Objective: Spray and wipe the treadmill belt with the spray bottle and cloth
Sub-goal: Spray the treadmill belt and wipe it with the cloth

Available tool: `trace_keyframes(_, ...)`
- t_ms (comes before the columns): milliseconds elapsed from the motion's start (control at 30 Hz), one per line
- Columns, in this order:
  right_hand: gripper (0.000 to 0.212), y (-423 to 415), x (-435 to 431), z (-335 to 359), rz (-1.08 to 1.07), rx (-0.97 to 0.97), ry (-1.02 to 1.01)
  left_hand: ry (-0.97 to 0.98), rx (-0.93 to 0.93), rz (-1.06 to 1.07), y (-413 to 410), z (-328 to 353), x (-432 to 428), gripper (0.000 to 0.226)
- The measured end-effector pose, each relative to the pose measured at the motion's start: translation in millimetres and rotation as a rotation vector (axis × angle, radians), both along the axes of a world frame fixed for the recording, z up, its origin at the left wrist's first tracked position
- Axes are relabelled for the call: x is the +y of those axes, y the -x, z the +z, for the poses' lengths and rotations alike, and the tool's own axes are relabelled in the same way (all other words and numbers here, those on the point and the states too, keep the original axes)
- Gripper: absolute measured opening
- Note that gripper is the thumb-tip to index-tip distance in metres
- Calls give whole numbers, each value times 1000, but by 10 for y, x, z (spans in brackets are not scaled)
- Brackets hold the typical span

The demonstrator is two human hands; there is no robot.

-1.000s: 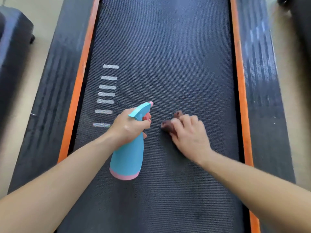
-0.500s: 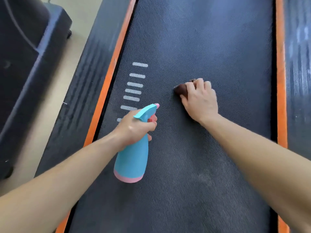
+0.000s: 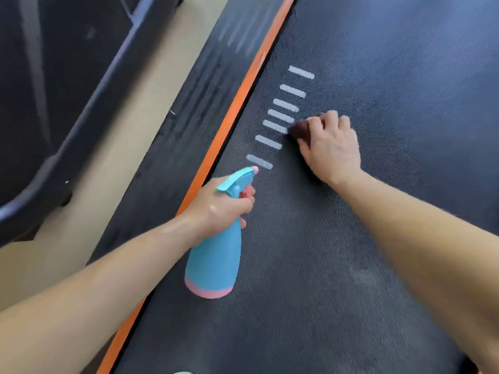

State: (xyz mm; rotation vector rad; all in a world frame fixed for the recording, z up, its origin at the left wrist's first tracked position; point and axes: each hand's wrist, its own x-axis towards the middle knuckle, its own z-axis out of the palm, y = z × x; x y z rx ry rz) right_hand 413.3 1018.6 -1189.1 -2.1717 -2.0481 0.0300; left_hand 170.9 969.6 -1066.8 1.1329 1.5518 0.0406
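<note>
1. Plainly, the left hand (image 3: 218,203) grips the spray bottle (image 3: 216,255) at its narrow neck. The fingers curl round it and one lies on the red trigger.
2. The bottle hangs tilted over the near-left part of the treadmill belt (image 3: 378,76). Its nozzle aims far and a little right, toward a row of white stripes (image 3: 283,106).
3. The right hand (image 3: 329,149) holds the cloth (image 3: 298,129) down on the belt with its fingers bent over it. Only a dark reddish corner shows at the fingertips, touching the right ends of the stripes.
4. The bottle looks like smooth, opaque plastic, so I cannot tell how full it is. It is probably light enough for one hand. The neck seems the right place to hold it, since it stops slipping and leaves a finger free to squeeze.
5. The cloth is likely soft and limp, and apt to bunch or roll. A palm on top, with the fingers pinning the front edge, should keep it spread.
6. The belt's woven surface looks rough and grippy, so the cloth will probably drag rather than glide. It will want firm, even pressure.
7. An orange strip (image 3: 232,112) runs along the belt's left edge, with a ribbed side rail (image 3: 189,125) just beyond it and the pale floor (image 3: 129,125) further left.
</note>
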Motion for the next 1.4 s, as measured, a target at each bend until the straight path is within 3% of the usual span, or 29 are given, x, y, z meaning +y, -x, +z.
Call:
trace_keyframes(67,40,173,63,23,-7,-33,46,-20,-8,37,88,26,-92,26)
trace_keyframes(233,39,475,-598,-39,428,-39,-28,-76,-6,116,248,107,-314,39)
trace_keyframes(300,40,520,-806,-36,492,-28,-22,-83,7,146,295,111,-404,39)
trace_keyframes(400,42,583,-894,6,425,-22,-2,-82,64,194,342,89,-533,27)
trace_keyframes(500,39,616,-1018,55,367,8,39,-78,142,184,356,63,-653,32)
trace_keyframes(767,39,701,-1627,-18,640,30,37,-31,224,246,454,-9,-759,6)
trace_keyframes(900,40,692,-1610,-12,650,22,29,-46,286,209,503,-14,-741,13)
trace_keyframes(1133,38,692,-1612,7,610,39,32,-12,182,164,574,-54,-833,8)
trace_keyframes(1267,39,654,-1642,20,555,68,39,-9,232,62,521,-99,-882,8)
trace_keyframes(1400,41,569,-1651,22,472,65,56,-11,191,129,495,-120,-827,5)
